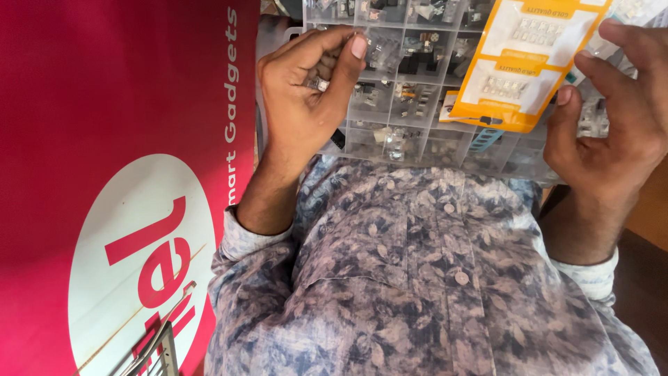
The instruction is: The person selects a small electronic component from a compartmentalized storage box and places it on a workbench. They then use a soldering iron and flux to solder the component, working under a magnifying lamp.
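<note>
My left hand [309, 90] is curled over the near left corner of a clear plastic compartment box [410, 104]. It pinches a small silver metal part [319, 84] between thumb and fingers. My right hand [616, 125] holds an orange and white blister card [532, 59] of small silver parts, tilted above the right side of the box. The box rests against my chest and its cells hold several tiny metal and black components.
A large red panel with a white oval and lettering [118, 188] fills the left side. A metal frame corner [156, 351] shows at the bottom left. My patterned blue shirt [417, 278] covers the lower middle. Brown wood surface [650, 216] lies at right.
</note>
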